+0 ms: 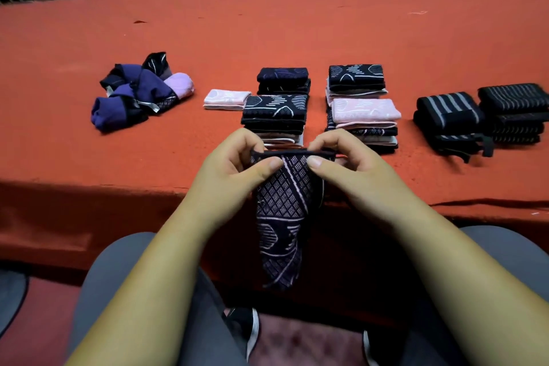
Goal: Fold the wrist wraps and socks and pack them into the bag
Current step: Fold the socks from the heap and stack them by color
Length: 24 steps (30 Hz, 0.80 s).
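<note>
Folding step, mid-run. Left hand [234, 166] and right hand [356, 169] each pinch the top edge of one dark sock [282, 211] with a pale diamond pattern. On each hand the thumb is on the near face and the curled fingers are behind, with the cuff drawn taut between them. The sock hangs straight down in front of the table [297, 24] edge, above my lap, toe end lowest. On the red table beyond my hands are stacks of folded socks [364, 116], dark and pink, in two columns. One pink folded piece [227, 99] lies alone just left of them. Well to the right, the striped wrist wraps [448, 116] sit in two dark stacks, already folded by the look of them. Far left is a loose heap [139, 92] of purple and dark fabric, unfolded; cannot tell whether it holds more socks or the bag. No bag I can pick out for certain. Judgement: folding is most of the way through, packing not begun. Next move, as I read it: bring the toe up to the cuff, keeping both pinches level so the edges meet, then set the sock on a matching stack. The knit looks limp and stretchy, so a lopsided pull would skew the fold.
</note>
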{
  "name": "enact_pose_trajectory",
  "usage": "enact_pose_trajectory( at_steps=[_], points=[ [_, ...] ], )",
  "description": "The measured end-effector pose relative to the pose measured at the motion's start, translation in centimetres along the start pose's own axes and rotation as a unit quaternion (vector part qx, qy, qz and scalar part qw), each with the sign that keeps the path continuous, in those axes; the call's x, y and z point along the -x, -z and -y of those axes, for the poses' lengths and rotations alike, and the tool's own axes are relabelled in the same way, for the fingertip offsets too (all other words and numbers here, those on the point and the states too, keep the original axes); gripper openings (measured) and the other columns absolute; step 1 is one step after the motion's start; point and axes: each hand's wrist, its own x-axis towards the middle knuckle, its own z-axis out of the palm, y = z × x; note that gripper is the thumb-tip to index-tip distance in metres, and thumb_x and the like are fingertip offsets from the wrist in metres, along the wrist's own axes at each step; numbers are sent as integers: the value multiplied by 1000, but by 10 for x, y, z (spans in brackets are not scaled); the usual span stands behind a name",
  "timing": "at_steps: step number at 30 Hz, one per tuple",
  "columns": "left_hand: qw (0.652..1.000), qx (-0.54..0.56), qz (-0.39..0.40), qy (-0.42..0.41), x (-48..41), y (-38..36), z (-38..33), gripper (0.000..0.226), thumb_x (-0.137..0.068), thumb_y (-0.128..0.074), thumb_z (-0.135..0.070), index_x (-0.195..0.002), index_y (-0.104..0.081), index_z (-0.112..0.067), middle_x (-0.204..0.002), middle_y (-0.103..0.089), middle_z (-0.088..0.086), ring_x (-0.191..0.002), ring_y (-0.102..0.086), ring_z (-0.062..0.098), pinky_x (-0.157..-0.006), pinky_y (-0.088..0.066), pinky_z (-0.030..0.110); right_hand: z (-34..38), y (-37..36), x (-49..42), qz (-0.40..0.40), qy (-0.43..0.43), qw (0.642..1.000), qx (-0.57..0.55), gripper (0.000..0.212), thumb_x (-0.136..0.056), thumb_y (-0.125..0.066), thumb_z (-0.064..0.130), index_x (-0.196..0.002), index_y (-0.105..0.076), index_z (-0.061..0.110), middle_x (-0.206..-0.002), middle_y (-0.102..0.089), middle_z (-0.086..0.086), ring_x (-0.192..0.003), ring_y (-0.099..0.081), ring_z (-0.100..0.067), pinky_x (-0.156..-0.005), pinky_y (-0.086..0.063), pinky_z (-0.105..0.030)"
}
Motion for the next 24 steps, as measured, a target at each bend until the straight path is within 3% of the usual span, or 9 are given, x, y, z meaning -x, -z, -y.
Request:
enact_pose_trajectory(
  at_steps=[3, 6, 9, 13, 15, 18, 20, 22, 24],
  points=[
    [998, 67, -17, 7, -2, -4, 2, 26, -93, -76, -8, -108, -56, -12, -88, -64, 2, -78, -58, 9, -68, -47, 21, -6, 1, -4, -15, -34, 999, 7, 43, -92, -81, 30, -130, -63, 39, -113, -73, 17, -93, -70, -11, -81, -60, -30],
    [992, 114, -43, 36, -3, -6, 0, 27, -99, -62, 5, -124, -52, 0, -91, -77, 1, -77, -70, 10, -66, -55, 21, -10, 0, -5, -16, -47, 999, 7, 38, -93, -81, 25, -127, -67, 33, -102, -77, 14, -85, -67, -7, -75, -57, -32],
    [989, 123, -73, 42, -4, -3, 1, 29, -103, -56, 4, -132, -53, 5, -94, -78, 7, -80, -73, 14, -70, -58, 24, -9, 1, -3, -13, -40, 999, 19, 31, -92, -82, 24, -121, -71, 29, -92, -75, 9, -71, -63, -4, -65, -52, -23],
    [991, 101, -72, 51, -6, 1, 3, 24, -108, -52, -5, -131, -57, 0, -93, -76, -1, -80, -69, 6, -69, -53, 17, -13, -1, -5, -39, -31, 998, 40, 10, -94, -81, 24, -98, -72, 22, -76, -67, 4, -61, -54, -12, -58, -44, -26],
    [994, 77, -49, 66, -6, 1, 7, 23, -107, -54, -4, -129, -59, -1, -83, -75, -7, -73, -66, 0, -65, -50, 13, -14, -1, -5, -66, -22, 997, 31, 13, -93, -81, 24, -91, -69, 21, -71, -64, 5, -60, -53, -12, -57, -43, -26],
    [995, 16, -34, 88, -6, 3, 12, 4, -102, -67, -11, -104, -70, -9, -68, -66, -12, -63, -59, -1, -61, -47, 13, -14, 0, -5, -98, -4, 995, 16, 13, -94, -81, 22, -92, -69, 18, -72, -64, 4, -62, -54, -10, -59, -44, -27],
    [994, -13, -58, 96, -6, 6, 15, 12, -101, -71, -20, -91, -72, -12, -69, -60, -4, -65, -55, 9, -63, -46, 21, -14, 0, -5, -98, 7, 995, -1, 13, -95, -80, 23, -97, -70, 15, -78, -67, -1, -67, -56, -12, -64, -47, -30],
    [989, 61, -83, 102, -6, 3, 13, 11, -103, -67, -16, -101, -74, -8, -82, -69, 5, -74, -61, 16, -68, -51, 27, -16, 2, -7, -61, -9, 998, -2, 14, -96, -78, 27, -107, -73, 18, -86, -71, 1, -73, -60, -12, -68, -51, -32],
    [985, 98, -105, 98, -7, 1, 13, 17, -105, -62, -14, -111, -75, -5, -94, -75, 10, -82, -66, 19, -72, -54, 30, -19, 3, -7, 0, -40, 998, 41, 17, -98, -76, 28, -113, -75, 22, -94, -77, 12, -79, -66, -4, -72, -54, -24]
  ],
)
